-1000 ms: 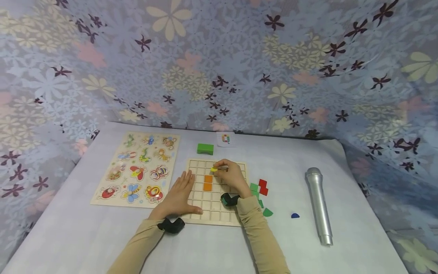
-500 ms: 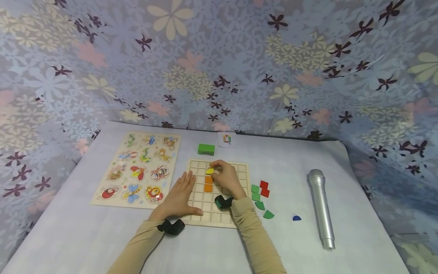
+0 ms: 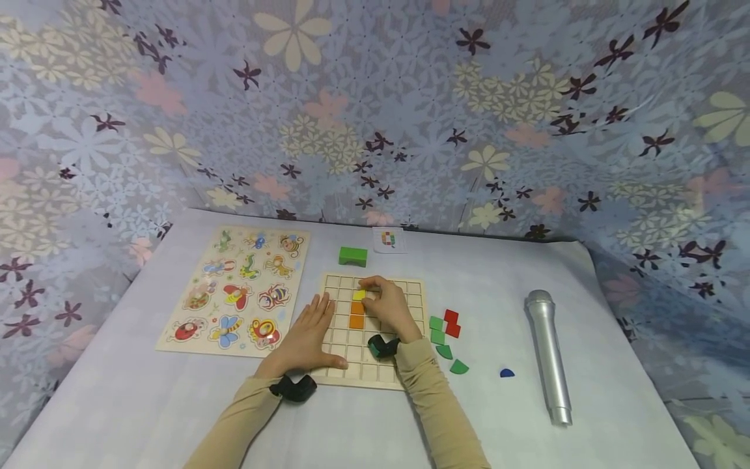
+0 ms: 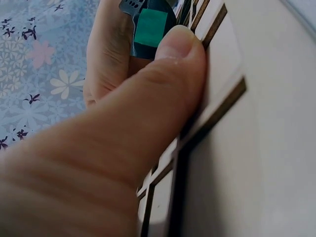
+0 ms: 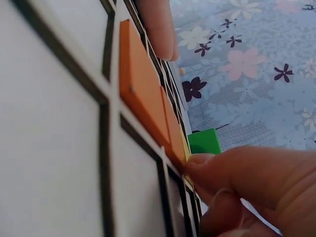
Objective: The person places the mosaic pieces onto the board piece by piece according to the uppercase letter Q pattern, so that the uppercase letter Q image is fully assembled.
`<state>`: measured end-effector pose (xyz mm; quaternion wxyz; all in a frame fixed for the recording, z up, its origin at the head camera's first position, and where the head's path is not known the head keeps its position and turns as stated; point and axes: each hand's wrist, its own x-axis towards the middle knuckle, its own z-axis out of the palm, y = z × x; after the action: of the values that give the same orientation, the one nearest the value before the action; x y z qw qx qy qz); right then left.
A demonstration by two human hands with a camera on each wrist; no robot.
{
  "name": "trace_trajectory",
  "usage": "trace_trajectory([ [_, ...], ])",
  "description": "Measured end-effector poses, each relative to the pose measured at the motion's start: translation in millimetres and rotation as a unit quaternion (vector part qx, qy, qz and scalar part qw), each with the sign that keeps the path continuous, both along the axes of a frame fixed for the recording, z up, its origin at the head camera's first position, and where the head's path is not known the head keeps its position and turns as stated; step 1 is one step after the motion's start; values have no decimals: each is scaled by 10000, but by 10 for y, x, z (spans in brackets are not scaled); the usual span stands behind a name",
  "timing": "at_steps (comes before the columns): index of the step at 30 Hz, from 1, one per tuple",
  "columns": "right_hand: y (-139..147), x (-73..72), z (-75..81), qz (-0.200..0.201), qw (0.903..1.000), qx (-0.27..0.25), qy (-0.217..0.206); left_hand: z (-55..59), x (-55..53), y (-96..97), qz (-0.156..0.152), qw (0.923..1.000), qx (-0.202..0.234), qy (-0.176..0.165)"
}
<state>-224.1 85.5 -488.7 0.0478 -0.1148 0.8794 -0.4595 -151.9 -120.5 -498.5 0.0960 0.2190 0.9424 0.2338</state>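
A wooden grid board [image 3: 336,335] lies on the table in the head view. Two orange square tiles [image 3: 357,320] sit on it in one column, seen close up as orange tiles [image 5: 145,86] in the right wrist view. At the far end of that column, my right hand [image 3: 387,305] pinches a small yellow tile [image 3: 359,295] down at the board, against the orange ones. Most of the yellow tile is hidden in the right wrist view. My left hand [image 3: 305,335] rests flat on the board's left side, fingers straight and thumb [image 4: 163,74] spread over the near squares.
Red tiles [image 3: 452,330], green pieces [image 3: 437,337] and a blue half-round piece [image 3: 506,373] lie right of the board. Behind it are a green block [image 3: 353,256] and a pattern card [image 3: 389,240]. An insect puzzle [image 3: 234,293] lies left, a silver microphone [image 3: 549,358] far right.
My right hand has brought the yellow tile slightly left and down to the square beyond the orange tiles. The left hand has stayed in place.
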Motion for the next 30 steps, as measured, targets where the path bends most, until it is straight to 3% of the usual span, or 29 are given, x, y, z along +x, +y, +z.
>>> trace_trajectory([
  [4,113,30,28,-62,9996,-268,-12,-2,1,20,-15,10000,-4,-8],
  [8,381,51,82,-380,9974,-596,-133,-11,8,39,-31,10000,-59,-53],
  [14,1111,159,134,-1265,9867,-985,-256,-17,19,44,-89,9999,-48,-52],
  [18,1560,309,91,-1917,9763,-792,-617,-5,28,23,-35,10000,-49,-22],
  [23,1791,441,21,-1705,9763,-346,-1290,7,32,15,-5,10000,0,7],
  [30,1603,405,34,-1543,9821,-167,-1065,9,28,11,-20,10000,-15,19],
])
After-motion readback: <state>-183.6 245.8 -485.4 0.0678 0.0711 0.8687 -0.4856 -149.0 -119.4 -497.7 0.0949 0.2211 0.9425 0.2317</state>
